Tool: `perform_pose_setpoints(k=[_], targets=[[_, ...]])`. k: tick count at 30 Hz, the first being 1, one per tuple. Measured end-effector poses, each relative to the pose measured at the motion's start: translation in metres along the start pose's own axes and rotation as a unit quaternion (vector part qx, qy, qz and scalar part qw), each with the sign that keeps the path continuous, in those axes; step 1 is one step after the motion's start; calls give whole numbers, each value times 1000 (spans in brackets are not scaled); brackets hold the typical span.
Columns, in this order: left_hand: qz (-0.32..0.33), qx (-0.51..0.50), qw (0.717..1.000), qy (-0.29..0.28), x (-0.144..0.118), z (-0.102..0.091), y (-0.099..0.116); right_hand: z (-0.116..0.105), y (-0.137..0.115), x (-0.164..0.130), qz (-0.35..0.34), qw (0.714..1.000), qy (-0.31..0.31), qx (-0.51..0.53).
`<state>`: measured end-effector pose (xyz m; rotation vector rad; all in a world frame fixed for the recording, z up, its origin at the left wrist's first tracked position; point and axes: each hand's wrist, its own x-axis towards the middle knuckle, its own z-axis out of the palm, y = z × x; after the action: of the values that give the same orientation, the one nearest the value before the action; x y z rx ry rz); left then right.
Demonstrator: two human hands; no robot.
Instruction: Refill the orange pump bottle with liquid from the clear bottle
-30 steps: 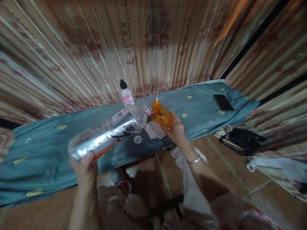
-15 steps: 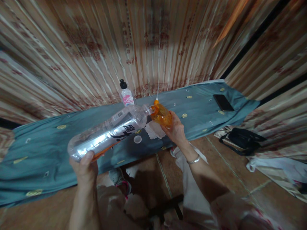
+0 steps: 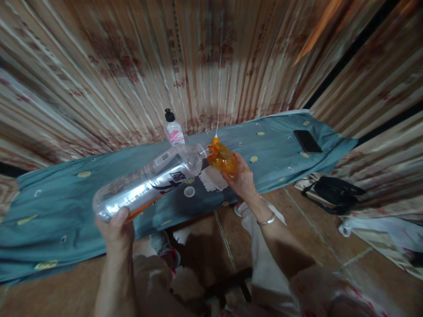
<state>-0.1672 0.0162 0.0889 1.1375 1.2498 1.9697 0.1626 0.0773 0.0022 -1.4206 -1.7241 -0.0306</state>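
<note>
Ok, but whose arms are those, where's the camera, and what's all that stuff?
There's no robot here, just a person's two bare hands. The camera is worn on that person's head, looking forward and down. The left hand holds a big clear bottle; the right hand holds an orange bottle, its top right by the clear bottle's mouth. On the blue-green cloth lie a dark phone and a small round white thing. A black-topped bottle stands behind the big one.

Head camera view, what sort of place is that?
Possibly a room in a home, though I can't be sure: a patterned curtain hangs behind, a blue-green printed cloth covers a long surface, and the floor is brown tile.
</note>
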Motion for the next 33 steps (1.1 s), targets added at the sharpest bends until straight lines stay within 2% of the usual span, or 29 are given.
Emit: perform_pose_setpoints(k=[10,17,33], targets=[[-20,-25,999,7,0,-3,-2,2,-1,0,-8,1000,13,-5],[-2,-12,1000,4,1,-1,-2,1,-3,0,-9,1000,14,-9],[-7,-5,1000,18,1,-5,-3,2,-2,0,-7,1000,12,-5]])
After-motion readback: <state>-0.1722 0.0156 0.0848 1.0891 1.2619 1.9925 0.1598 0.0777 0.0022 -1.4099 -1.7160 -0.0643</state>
